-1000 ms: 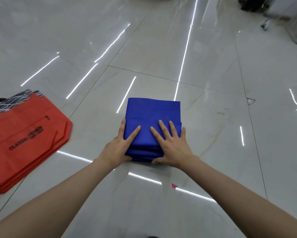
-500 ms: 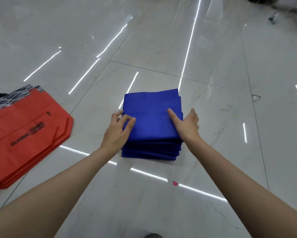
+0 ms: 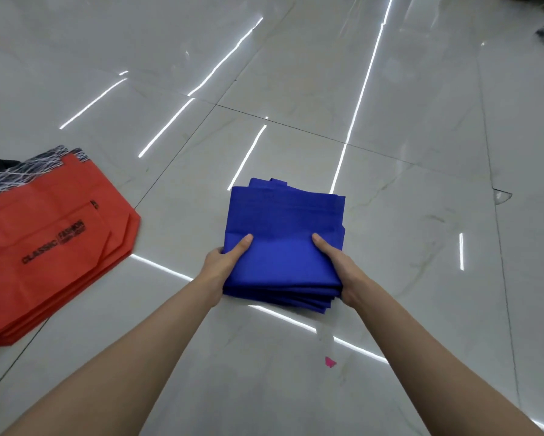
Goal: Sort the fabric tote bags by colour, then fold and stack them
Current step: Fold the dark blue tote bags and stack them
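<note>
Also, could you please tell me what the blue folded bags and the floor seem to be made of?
Blue bags: probably non-woven synthetic fabric, matte; a grid-like texture shows and the folds hold flat. Floor: looks like polished marble-effect tile, glossy; it mirrors light strips and shows thin joints, faint veins.

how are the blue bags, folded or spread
Folded: the blue bags form a compact stack with layered edges showing, left hand and right hand gripping its sides.

Your left hand and right hand grip the stack of folded blue tote bags.
Your thumbs lie on top, one at each side. Well apart to your left, flat orange-red bags are piled on the glossy tiled floor, overlapping a black-and-white patterned bag.
</note>
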Action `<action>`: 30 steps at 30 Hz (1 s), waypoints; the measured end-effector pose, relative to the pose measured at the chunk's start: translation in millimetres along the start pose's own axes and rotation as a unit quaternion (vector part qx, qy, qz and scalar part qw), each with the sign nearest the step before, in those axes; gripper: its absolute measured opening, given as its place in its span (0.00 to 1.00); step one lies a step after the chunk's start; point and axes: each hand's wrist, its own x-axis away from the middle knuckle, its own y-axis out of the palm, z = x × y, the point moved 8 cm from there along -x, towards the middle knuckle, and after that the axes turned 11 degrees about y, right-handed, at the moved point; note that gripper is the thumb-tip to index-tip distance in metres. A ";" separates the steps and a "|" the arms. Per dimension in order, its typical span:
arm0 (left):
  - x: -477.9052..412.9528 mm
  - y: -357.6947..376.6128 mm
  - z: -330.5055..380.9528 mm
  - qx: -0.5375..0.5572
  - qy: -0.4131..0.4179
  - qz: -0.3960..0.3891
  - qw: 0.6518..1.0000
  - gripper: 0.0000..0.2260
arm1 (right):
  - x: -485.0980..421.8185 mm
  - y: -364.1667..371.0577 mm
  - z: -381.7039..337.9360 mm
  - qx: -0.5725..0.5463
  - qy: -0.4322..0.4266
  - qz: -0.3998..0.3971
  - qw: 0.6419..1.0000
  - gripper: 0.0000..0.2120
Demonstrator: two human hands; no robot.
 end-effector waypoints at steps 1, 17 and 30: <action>-0.7 -4.1 4.9 0.018 0.003 0.003 1.000 0.23 | -1.5 6.1 -6.8 0.010 -0.016 0.002 1.000 0.31; 57.6 -178.8 59.4 0.246 0.017 0.119 0.962 0.17 | 34.2 239.8 -85.3 0.236 -0.117 -0.178 0.948 0.29; 197.4 -331.6 23.7 0.342 0.063 0.324 0.880 0.32 | 114.9 438.3 -0.4 0.388 -0.107 -0.313 0.860 0.32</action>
